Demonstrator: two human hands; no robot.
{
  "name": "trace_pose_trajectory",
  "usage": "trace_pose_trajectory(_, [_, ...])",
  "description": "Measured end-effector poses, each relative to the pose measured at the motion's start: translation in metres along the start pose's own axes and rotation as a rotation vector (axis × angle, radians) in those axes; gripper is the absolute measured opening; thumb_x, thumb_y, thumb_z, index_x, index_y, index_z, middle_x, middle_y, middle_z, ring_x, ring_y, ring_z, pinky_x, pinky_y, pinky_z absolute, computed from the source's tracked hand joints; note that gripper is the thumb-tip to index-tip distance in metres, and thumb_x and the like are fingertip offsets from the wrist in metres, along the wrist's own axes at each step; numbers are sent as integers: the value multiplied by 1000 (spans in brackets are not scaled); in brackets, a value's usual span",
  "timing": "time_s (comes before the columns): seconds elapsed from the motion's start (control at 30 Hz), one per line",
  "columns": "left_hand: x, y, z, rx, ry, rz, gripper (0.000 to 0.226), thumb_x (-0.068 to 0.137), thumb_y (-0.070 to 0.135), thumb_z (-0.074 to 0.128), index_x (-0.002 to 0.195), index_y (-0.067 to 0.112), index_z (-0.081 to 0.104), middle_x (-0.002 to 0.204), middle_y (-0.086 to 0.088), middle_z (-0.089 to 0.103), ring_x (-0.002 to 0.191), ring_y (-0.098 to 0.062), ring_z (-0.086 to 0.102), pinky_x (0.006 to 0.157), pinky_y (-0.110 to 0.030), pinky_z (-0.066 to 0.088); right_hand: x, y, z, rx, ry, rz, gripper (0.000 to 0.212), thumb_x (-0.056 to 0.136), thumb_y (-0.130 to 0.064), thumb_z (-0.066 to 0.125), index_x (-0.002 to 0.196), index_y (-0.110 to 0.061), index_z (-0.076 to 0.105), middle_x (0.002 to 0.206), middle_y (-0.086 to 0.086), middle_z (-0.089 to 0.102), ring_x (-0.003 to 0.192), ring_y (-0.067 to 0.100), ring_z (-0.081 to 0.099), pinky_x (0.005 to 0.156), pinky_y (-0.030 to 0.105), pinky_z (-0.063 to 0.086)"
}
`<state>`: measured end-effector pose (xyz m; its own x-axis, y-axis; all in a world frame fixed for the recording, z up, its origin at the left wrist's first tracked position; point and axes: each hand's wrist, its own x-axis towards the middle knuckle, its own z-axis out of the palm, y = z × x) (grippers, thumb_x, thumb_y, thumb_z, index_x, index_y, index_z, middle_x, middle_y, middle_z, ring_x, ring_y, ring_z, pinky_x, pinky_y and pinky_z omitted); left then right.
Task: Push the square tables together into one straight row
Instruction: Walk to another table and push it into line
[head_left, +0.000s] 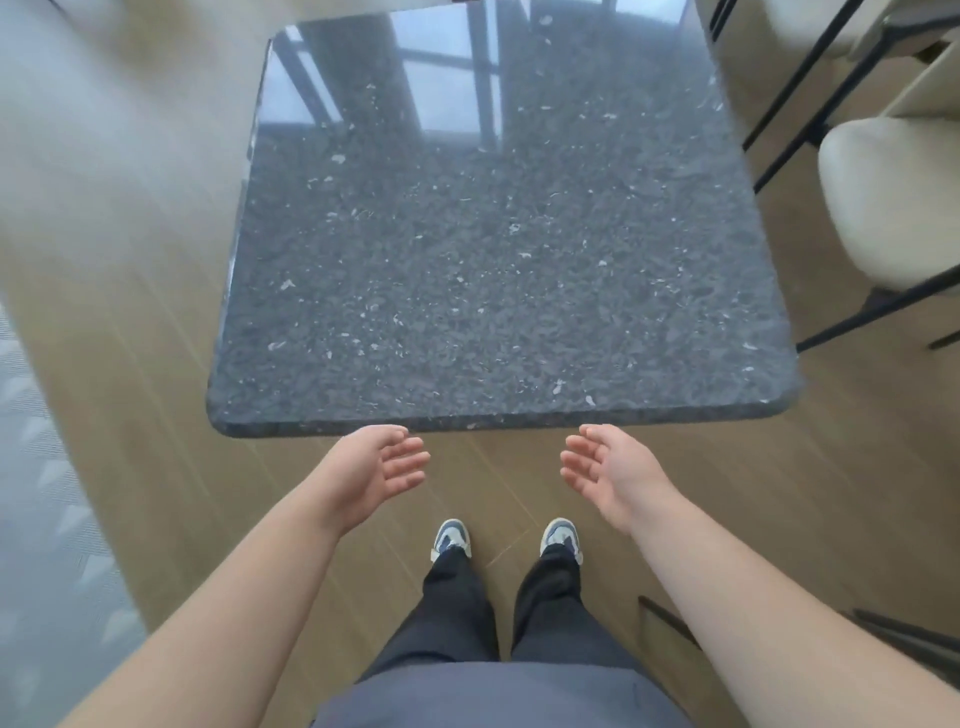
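Both bare forearms extended forward and down, converging slightly. Left hand (382, 470) held open, palm turned inward toward right, fingers (410, 457) loosely curled and spread. Right hand (605, 467) mirrored, palm turned inward toward left, fingers relaxed, nothing gripped. Hands kept apart at same height. Legs seen below, feet planted side by side.

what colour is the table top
Dark grey stone table top speckled with white flecks, glossy; clearest in the head view.
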<state>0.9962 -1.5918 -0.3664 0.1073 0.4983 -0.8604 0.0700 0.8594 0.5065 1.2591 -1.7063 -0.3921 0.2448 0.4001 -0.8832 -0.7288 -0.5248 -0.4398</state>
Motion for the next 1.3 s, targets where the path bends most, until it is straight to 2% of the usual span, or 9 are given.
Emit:
trace_pose_trajectory(0.13, [32,-15,24,128,143,48,15,101,10,53,115,7,50,124,-18,58,101,-27,65,83,-41,56,27,14,1,-203,68,9,11,99,-19,55,106,-11,55,102,9,63,87,23,65,72,33,55])
trace_pose_trajectory(0.23, [52,-27,22,949,324,466,42,93,13,65,131,11,47,135,-12,54,122,-26,53,105,-37,42,38,26,-1,-906,69,-619,22,91,-11,57,109,-23,57,107,-6,63,102,15,59,83,21,44])
trace_pose_trajectory(0.33, [69,-30,11,1351,266,776,71,91,18,67,153,11,34,159,-10,34,152,-29,20,126,-34,11,59,22,-2,-1266,-19,-1010,42,88,-6,60,129,-14,58,134,2,58,131,21,47,112,35,36])
trace_pose_trajectory(0.43, [97,-30,0,1675,223,872,99,89,39,72,162,17,8,170,-3,4,157,-23,-6,126,-36,-5,85,15,3,-1654,-36,-1055,72,94,-28,62,157,-17,29,168,3,20,156,24,10,127,44,3])
trace_pose_trajectory(0.5, [118,-28,-9,1798,187,848,115,85,51,72,159,25,-12,167,4,-15,155,-18,-18,125,-37,-12,105,17,7,-1871,-2,-1017,88,96,-48,56,161,-25,2,170,-2,-7,156,19,-12,125,46,-11])
trace_pose_trajectory(0.57, [136,-25,-22,1821,175,902,120,81,55,74,158,28,-13,166,6,-15,154,-15,-15,125,-37,-11,120,23,9,-1955,94,-1047,94,94,-56,54,161,-26,-5,170,-2,-10,156,19,-13,124,49,-11])
trace_pose_trajectory(0.73, [164,-30,-37,1696,297,1222,110,76,50,80,158,8,20,165,-9,27,152,-22,24,126,-35,3,143,38,3,-1910,288,-1333,95,87,-58,63,161,-20,18,168,2,18,156,23,14,124,52,6])
trace_pose_trajectory(0.97, [173,-29,-44,1726,288,1315,114,78,78,51,159,6,18,166,-11,21,154,-24,20,127,-39,4,150,40,5,-1899,371,-1374,95,85,-76,44,160,-22,22,167,1,23,154,23,22,124,53,13])
trace_pose_trajectory(1.3, [184,-27,-43,1674,392,1386,120,74,81,58,153,-5,32,161,-22,31,151,-34,28,124,-50,20,158,38,2,-1820,379,-1583,90,89,-76,46,156,-17,35,161,5,36,148,27,36,120,57,25])
